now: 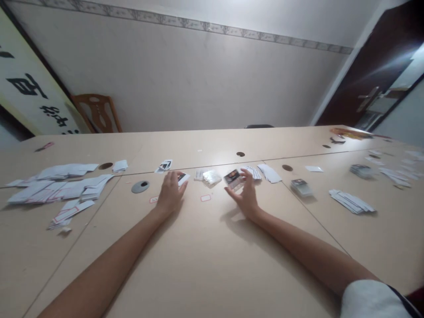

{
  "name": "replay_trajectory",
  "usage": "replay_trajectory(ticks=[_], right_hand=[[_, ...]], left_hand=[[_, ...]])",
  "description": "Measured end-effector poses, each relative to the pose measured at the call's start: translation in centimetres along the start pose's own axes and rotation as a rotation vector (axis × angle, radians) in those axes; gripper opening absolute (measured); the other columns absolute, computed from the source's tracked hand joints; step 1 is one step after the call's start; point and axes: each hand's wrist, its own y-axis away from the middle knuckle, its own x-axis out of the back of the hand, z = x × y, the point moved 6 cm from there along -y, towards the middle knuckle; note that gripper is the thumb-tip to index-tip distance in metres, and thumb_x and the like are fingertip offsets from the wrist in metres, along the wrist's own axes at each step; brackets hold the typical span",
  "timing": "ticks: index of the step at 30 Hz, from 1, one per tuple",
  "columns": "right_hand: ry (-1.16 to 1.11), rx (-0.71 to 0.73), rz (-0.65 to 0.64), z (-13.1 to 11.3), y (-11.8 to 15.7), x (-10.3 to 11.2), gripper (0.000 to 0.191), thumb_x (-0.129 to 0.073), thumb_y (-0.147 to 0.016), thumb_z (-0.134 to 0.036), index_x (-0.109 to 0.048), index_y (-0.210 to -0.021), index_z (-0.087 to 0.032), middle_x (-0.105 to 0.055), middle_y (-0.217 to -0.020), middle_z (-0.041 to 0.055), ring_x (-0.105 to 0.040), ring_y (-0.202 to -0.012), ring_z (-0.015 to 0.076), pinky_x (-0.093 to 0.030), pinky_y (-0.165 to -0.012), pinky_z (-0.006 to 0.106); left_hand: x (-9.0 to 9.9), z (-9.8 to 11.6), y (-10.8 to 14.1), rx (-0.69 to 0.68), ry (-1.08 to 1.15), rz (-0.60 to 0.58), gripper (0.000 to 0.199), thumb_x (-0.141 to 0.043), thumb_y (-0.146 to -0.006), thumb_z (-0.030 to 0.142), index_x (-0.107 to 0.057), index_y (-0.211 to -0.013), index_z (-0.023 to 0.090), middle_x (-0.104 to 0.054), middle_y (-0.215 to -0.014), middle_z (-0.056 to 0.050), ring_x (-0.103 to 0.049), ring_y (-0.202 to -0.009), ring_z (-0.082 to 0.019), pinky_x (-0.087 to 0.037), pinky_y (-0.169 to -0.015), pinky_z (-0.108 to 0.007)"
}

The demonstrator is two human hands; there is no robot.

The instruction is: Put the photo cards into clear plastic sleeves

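Note:
My right hand (247, 194) grips a small card with a dark picture (233, 179) between thumb and fingers, tilted above the table. To its left, my left hand (170, 192) curls over a white-edged photo card (182, 178), which shows between finger and thumb and is partly hidden. A clear plastic packet pile (212, 177) sits between the hands. Just beyond the left hand lie loose photo cards (164, 165). Behind the right fingers is a fan of white slips (269, 173). A red-outlined label (206, 198) rests on the tabletop near the middle.
Stacks of white paper slips (62, 190) spread across the left of the table (205, 265). On the right stand a stack of cards in clear plastic (301, 187) and a pile of white strips (352, 202). A grey-rimmed cable hole (141, 187) is left of my hand.

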Motion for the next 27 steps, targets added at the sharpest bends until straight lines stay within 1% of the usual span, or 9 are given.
replay_trajectory(ticks=[3,5,6,8,11,16,21,24,27], right_hand=[[0.191,0.032,0.151,3.2,-0.2,6.2,0.067,-0.069,-0.075,-0.045,-0.037,-0.128,-0.020,-0.052,-0.116,0.0119,-0.053,-0.108,0.0270,-0.045,-0.093,0.045],[0.347,-0.016,0.213,5.5,-0.6,10.5,0.066,-0.067,-0.074,-0.048,-0.038,-0.126,-0.018,-0.051,-0.118,0.0135,-0.052,-0.108,0.0284,-0.043,-0.092,0.044],[0.438,-0.093,0.228,6.7,-0.9,12.5,0.068,-0.066,-0.073,-0.050,-0.038,-0.126,-0.018,-0.051,-0.119,0.0141,-0.051,-0.109,0.0296,-0.042,-0.092,0.046],[0.631,-0.348,0.221,9.1,-1.3,16.0,0.071,-0.065,-0.071,-0.051,-0.036,-0.128,-0.021,-0.052,-0.119,0.0141,-0.051,-0.110,0.0332,-0.039,-0.092,0.050],[0.797,-0.605,0.170,11.2,-1.8,19.1,0.075,-0.065,-0.069,-0.049,-0.032,-0.131,-0.024,-0.054,-0.122,0.0153,-0.050,-0.113,0.0369,-0.036,-0.092,0.055],[0.844,-0.779,0.042,13.6,-1.9,20.7,0.083,-0.068,-0.063,-0.051,-0.031,-0.132,-0.025,-0.056,-0.121,0.0174,-0.051,-0.115,0.0408,-0.037,-0.092,0.060],[0.780,-0.794,-0.023,15.4,-1.7,21.1,0.088,-0.071,-0.059,-0.054,-0.033,-0.132,-0.022,-0.057,-0.116,0.0181,-0.057,-0.109,0.0386,-0.044,-0.085,0.051],[0.769,-0.809,-0.068,15.4,-1.7,20.9,0.094,-0.074,-0.055,-0.050,-0.032,-0.134,-0.021,-0.058,-0.113,0.0169,-0.058,-0.107,0.0371,-0.046,-0.084,0.048],[0.802,-0.805,-0.094,14.4,-1.8,20.5,0.096,-0.073,-0.055,-0.047,-0.029,-0.136,-0.024,-0.058,-0.114,0.0158,-0.057,-0.108,0.0379,-0.042,-0.087,0.053]], left_hand=[[-0.2,-2.0,-0.6,0.107,-0.298,-0.053,0.035,-0.051,-0.084,0.030,-0.053,-0.116,0.016,-0.053,-0.126,-0.015,-0.046,-0.120,-0.031,-0.038,-0.102,-0.047],[-0.6,-2.8,-0.6,0.173,-0.401,-0.111,0.041,-0.047,-0.087,0.036,-0.051,-0.123,0.016,-0.051,-0.131,-0.015,-0.044,-0.121,-0.032,-0.038,-0.101,-0.048],[-0.9,-3.0,-0.5,0.188,-0.441,-0.145,0.044,-0.046,-0.088,0.039,-0.051,-0.125,0.016,-0.050,-0.132,-0.015,-0.044,-0.122,-0.033,-0.038,-0.100,-0.049],[-1.4,-3.2,-0.3,0.193,-0.510,-0.205,0.049,-0.043,-0.088,0.044,-0.051,-0.129,0.017,-0.048,-0.135,-0.016,-0.043,-0.123,-0.034,-0.038,-0.100,-0.050],[-1.7,-3.4,-0.2,0.187,-0.573,-0.262,0.053,-0.039,-0.089,0.046,-0.052,-0.131,0.017,-0.047,-0.137,-0.015,-0.041,-0.125,-0.034,-0.037,-0.101,-0.051],[-1.6,-3.4,-0.2,0.206,-0.584,-0.298,0.053,-0.036,-0.090,0.044,-0.053,-0.133,0.018,-0.050,-0.133,-0.015,-0.044,-0.123,-0.032,-0.037,-0.102,-0.049],[-1.4,-3.0,-0.2,0.232,-0.582,-0.307,0.053,-0.037,-0.090,0.045,-0.053,-0.133,0.019,-0.050,-0.133,-0.015,-0.044,-0.123,-0.032,-0.036,-0.102,-0.050],[-1.4,-3.0,-0.1,0.231,-0.579,-0.311,0.053,-0.037,-0.089,0.044,-0.052,-0.134,0.019,-0.050,-0.133,-0.015,-0.043,-0.123,-0.032,-0.036,-0.102,-0.051],[-1.5,-3.2,-0.2,0.208,-0.584,-0.302,0.054,-0.037,-0.089,0.045,-0.053,-0.133,0.018,-0.050,-0.133,-0.015,-0.043,-0.123,-0.033,-0.037,-0.101,-0.052]])
